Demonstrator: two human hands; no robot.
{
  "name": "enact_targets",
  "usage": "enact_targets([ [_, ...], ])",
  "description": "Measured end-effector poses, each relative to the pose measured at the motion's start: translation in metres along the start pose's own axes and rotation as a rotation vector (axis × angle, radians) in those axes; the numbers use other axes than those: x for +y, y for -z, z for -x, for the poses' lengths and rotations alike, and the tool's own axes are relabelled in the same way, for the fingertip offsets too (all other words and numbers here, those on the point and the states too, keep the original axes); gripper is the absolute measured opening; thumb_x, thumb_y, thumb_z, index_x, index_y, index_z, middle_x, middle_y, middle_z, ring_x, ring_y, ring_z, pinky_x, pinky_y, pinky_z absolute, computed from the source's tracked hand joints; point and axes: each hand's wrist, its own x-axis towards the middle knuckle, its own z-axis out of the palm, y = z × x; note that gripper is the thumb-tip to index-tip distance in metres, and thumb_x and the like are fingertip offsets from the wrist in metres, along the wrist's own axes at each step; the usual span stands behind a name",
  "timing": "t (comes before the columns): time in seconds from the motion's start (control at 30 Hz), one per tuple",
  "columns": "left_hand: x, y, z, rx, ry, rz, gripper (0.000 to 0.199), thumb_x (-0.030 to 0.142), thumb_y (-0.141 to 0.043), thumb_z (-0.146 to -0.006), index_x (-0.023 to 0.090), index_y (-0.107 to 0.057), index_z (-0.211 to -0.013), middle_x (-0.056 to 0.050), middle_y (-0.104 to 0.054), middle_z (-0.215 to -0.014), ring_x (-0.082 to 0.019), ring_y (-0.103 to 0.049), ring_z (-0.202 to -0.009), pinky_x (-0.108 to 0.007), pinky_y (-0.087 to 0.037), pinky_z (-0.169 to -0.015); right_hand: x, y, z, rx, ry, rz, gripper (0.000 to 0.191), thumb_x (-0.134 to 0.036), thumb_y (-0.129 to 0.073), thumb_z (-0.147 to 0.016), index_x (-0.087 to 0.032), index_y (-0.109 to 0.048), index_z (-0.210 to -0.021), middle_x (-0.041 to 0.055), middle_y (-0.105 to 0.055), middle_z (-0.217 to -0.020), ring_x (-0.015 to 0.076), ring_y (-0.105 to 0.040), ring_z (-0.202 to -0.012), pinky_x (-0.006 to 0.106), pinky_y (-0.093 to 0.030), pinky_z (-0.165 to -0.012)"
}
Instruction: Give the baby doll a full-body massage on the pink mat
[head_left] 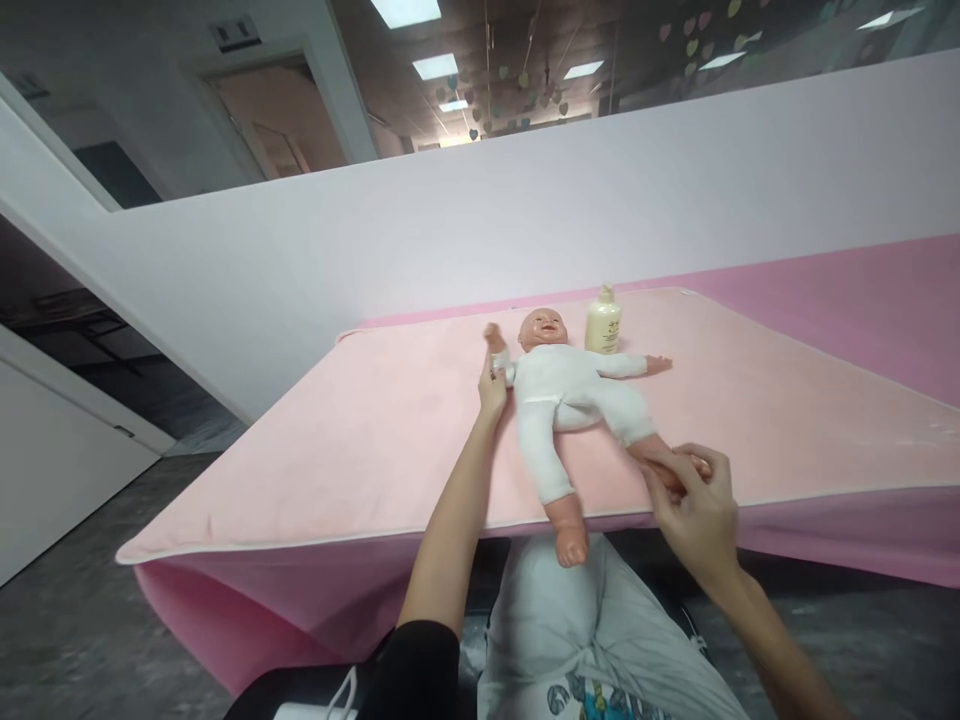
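Observation:
A baby doll (551, 375) with a white cloth body lies on its back on the pink blanket (360, 430), its head toward the wall. My left hand (492, 388) is closed around the doll's arm at the left, near the white cuff. At the lower right, my right hand (697, 500) grips the foot of the doll's bent leg, fingers wrapped over it. The doll's other leg stretches toward me, its bare foot hanging past the table's front edge. Its other arm lies spread out to the right.
A pale yellow pump bottle (603, 322) stands upright beside the doll's head. Behind the table rises a white wall (465, 235) with glass above it. The blanket's front edge runs just above my lap (555, 610); a darker pink cloth (300, 590) hangs below.

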Motion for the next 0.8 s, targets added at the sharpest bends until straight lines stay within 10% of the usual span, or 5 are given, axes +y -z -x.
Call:
enact_targets([
  [0.13,0.004,-0.003,0.005,-0.201,-0.202,-0.207,0.058,0.004,-0.042,-0.076,0.024,-0.058,-0.128,-0.007,-0.06,-0.125,-0.022,-0.052,-0.12,-0.038,-0.039,-0.107,-0.003,-0.028,-0.038,-0.074,0.009,-0.054,0.016,-0.028,-0.056,-0.086,-0.025,-0.068,-0.096,0.0067,-0.05,-0.099,0.0148,-0.058,-0.077,0.026,-0.05,-0.061],
  [0.4,0.003,-0.003,0.007,-0.222,-0.214,-0.216,0.059,0.002,-0.04,-0.075,0.024,-0.06,-0.126,-0.008,-0.058,-0.124,-0.02,-0.053,-0.119,-0.037,-0.04,-0.107,0.005,-0.087,-0.079,-0.276,-0.03,-0.15,0.021,-0.027,-0.05,-0.086,-0.024,-0.067,-0.099,0.0067,-0.045,-0.095,0.0185,-0.055,-0.085,0.029,-0.049,-0.065],
  [0.8,-0.009,0.004,-0.001,0.003,0.035,0.024,0.053,0.018,-0.045,-0.088,0.02,-0.038,-0.14,-0.009,-0.053,-0.137,-0.021,-0.051,-0.124,-0.036,-0.038,-0.107,0.004,-0.028,-0.043,-0.194,0.053,-0.014,0.022,-0.031,-0.052,-0.088,-0.025,-0.067,-0.102,0.0059,-0.048,-0.097,0.0137,-0.056,-0.076,0.024,-0.047,-0.058],
])
